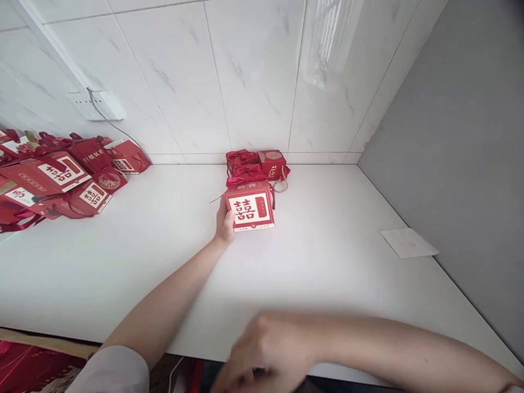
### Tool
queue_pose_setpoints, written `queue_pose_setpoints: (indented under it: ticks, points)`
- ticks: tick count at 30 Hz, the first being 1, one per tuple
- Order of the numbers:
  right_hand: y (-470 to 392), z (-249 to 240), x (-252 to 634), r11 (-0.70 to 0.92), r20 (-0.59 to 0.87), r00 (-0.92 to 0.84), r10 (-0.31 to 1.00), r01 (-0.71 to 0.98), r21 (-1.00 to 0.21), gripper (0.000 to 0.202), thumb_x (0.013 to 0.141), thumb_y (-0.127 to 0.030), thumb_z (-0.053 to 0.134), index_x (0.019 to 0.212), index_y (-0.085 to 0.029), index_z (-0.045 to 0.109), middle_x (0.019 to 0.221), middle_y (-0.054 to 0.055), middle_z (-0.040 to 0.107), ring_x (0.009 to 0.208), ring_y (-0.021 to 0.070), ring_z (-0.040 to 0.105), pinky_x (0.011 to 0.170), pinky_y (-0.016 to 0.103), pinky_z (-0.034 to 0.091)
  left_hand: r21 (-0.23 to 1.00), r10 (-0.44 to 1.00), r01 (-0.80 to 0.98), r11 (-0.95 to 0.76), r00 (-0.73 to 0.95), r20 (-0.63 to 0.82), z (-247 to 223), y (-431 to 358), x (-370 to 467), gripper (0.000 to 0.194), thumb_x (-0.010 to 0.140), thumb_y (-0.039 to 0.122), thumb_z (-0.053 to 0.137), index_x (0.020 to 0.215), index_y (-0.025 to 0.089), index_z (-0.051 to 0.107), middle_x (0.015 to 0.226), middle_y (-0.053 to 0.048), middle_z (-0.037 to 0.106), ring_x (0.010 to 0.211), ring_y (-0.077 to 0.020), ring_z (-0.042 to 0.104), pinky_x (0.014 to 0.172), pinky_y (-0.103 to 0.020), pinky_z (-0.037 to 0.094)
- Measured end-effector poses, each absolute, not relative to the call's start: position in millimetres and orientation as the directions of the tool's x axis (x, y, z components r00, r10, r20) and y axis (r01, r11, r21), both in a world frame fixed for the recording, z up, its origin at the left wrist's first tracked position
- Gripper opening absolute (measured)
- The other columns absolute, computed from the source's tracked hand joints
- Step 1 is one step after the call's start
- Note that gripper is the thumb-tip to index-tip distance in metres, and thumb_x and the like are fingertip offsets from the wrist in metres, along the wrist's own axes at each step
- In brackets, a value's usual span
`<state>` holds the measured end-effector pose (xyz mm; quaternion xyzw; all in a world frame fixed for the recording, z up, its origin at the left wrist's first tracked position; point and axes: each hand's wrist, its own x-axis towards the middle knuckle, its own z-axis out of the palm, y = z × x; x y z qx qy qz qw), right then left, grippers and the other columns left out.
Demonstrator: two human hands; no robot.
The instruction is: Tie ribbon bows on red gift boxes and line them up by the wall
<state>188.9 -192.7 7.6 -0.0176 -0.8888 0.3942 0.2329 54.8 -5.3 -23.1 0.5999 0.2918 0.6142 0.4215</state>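
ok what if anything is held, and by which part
Left hand holds a red-and-white cardboard box by its left side; right hand too blurred to tell.

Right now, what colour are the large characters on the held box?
The characters are red on white, clearest in the head view.

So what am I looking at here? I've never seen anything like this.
There's no robot here, just a person working bare-handed. The single picture comes from a camera worn on their head, looking forward and down. The left hand holds a red box. The right hand is a blur near the table's front edge; I can't tell whether it holds anything. On the white table, other red boxes sit behind the held one, and a heap of boxes lies leftward.
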Motion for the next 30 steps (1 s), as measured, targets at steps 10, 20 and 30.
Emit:
queue_pose_setpoints:
  ticks: [10,20,30]
  points:
    - [-98,15,257,0.508,0.574,0.331,0.749,0.27,-0.818,0.033,0.1,-0.044,0.028,0.121,-0.028,0.048,0.146,0.008,0.04,0.139,0.0261,0.036,0.112,0.05,0.031,0.825,0.817,0.103,-0.555,0.253,0.518,-5,-10,34,0.046,0.093,0.046,0.039,0.102,0.017,0.074,0.105,-0.01,0.073,0.108,-0.0273,0.063,0.101,-0.043,0.042]
    - [-67,-15,269,-0.158,-0.1,-0.199,0.975,-0.302,-0.94,0.064,0.088,-0.076,0.026,0.099,-0.022,0.059,0.078,0.007,0.071,0.057,0.0207,0.065,0.054,0.032,0.05,0.849,0.879,0.355,-0.391,-0.13,0.459,50,-9,22,0.023,0.087,0.035,0.051,0.086,0.02,0.069,0.095,-0.005,0.072,0.078,-0.0178,0.065,0.074,-0.03,0.046]
    - [-63,-16,272,-0.197,-0.116,-0.227,0.967,-0.375,-0.906,0.059,0.097,-0.062,0.024,0.086,-0.017,0.061,0.082,0.01,0.069,0.063,0.0168,0.065,0.044,0.025,0.048,0.655,0.811,0.66,-0.369,0.573,-0.121,159,-108,40,0.055,0.085,0.059,0.054,0.133,0.031,0.056,0.137,-0.004,0.058,0.12,-0.0249,0.056,0.096,-0.032,0.046]
